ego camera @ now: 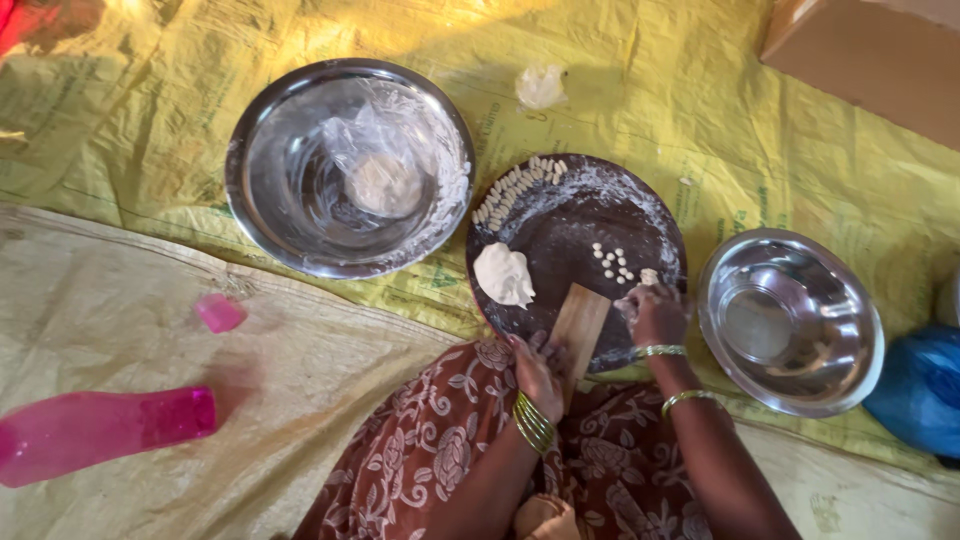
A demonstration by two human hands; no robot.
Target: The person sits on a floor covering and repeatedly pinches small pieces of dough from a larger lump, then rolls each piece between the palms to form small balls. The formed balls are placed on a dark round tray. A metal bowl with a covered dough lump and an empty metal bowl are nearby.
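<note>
item: left hand (538,372), fingers curled over the near end of a small wooden board (579,326), holding it steady; gold bangles on the wrist.
item: right hand (655,314), loosely closed, fingertips pressed on a small bit of dough at the right edge of the plate; whether it grips the bit or only rolls it, cannot tell. bangles on this wrist and forearm too.
item: wooden board, pale, rectangular, tilted, its far end resting on the near rim of the dark round plate (560,215).
item: dark round plate, dusted with flour, lying on the yellow sheet (650,90) in front of the person's lap.
item: lump of white dough (504,274), on the left part of the plate, just beside the board.
item: cluster of tiny dough pellets (611,261), right of centre on the plate, near the right hand.
item: row of small shaped dough pieces (515,187), along the plate's upper-left rim.
item: large steel bowl (262,205), left of the plate, floury inside, holding a clear plastic bag with dough (380,180).
item: smaller steel bowl (790,322), just right of the plate.
item: pink bottle (100,432), lying on its side at far left; pink cap (220,313) apart from it.
item: cardboard box (870,50), upper right corner.
item: blue bag (920,390), right edge.
</note>
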